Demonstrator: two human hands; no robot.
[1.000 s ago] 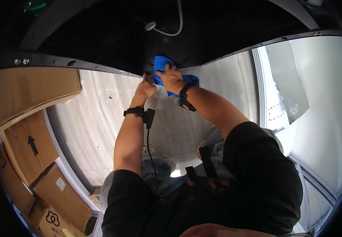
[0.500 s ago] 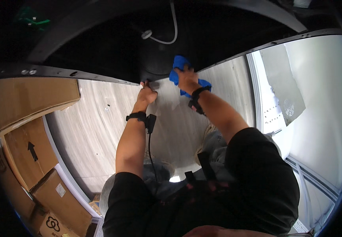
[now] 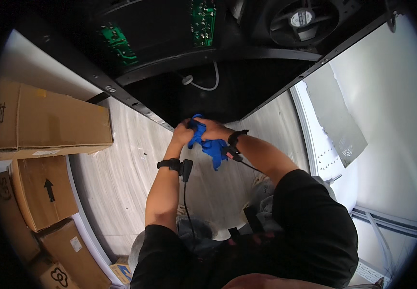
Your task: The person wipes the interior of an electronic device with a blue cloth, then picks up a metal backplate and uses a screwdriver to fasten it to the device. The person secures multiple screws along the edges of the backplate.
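A crumpled blue cloth [image 3: 212, 150] is bunched in my right hand [image 3: 216, 129], its loose end hanging toward the floor. My left hand [image 3: 183, 133] is right beside it at the lower front edge of a black cabinet [image 3: 146, 111]. The left fingers are curled and meet the upper part of the cloth; whether they grip the cloth or the cabinet's edge is hidden. Inside the dark cabinet, above my hands, a grey cable [image 3: 216, 79] loops down to a round pale fitting [image 3: 187, 80].
Green circuit boards [image 3: 203, 24] and a black fan [image 3: 302, 20] sit higher in the cabinet. Cardboard boxes [image 3: 64, 120] are stacked at the left. A white panel [image 3: 386, 96] stands at the right. Pale wood-look floor [image 3: 131, 168] lies below. Cables run from both wristbands.
My right hand has brought the cloth left and nearer to me, against my left hand. The view has shifted, so circuit boards and the fan now show in the cabinet.
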